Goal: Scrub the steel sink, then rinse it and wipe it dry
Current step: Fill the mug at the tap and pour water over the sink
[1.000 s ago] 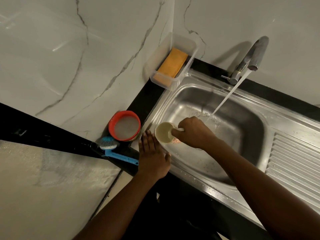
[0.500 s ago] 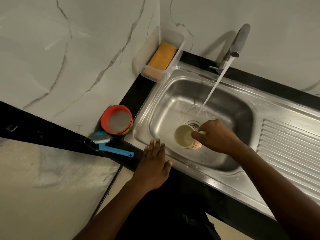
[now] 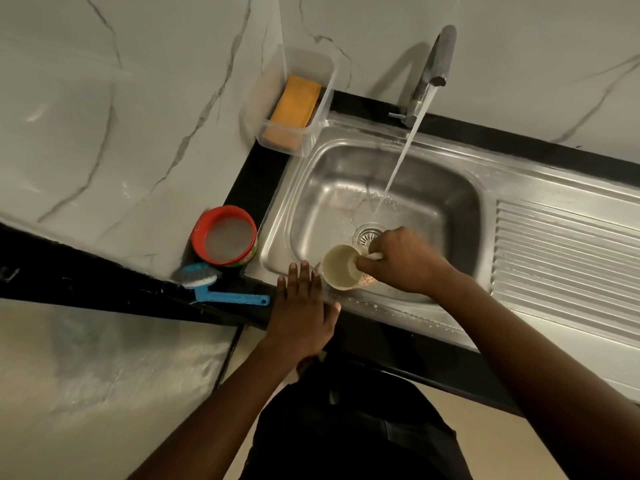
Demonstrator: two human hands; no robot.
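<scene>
The steel sink is wet, and water streams from the tap onto the basin floor just behind the drain. My right hand grips the handle of a pale mug, tipped on its side with its mouth toward the sink's front left corner. My left hand rests flat, fingers straight, on the sink's front rim beside the mug.
A red bowl of cloudy liquid and a blue scrub brush sit on the black counter left of the sink. A clear tub with an orange sponge stands at the back corner. The ribbed drainboard lies to the right.
The mug in my right hand swung from the sink's left wall toward the drain, then back left near the front corner. My left hand stayed on the rim. Water keeps running.
</scene>
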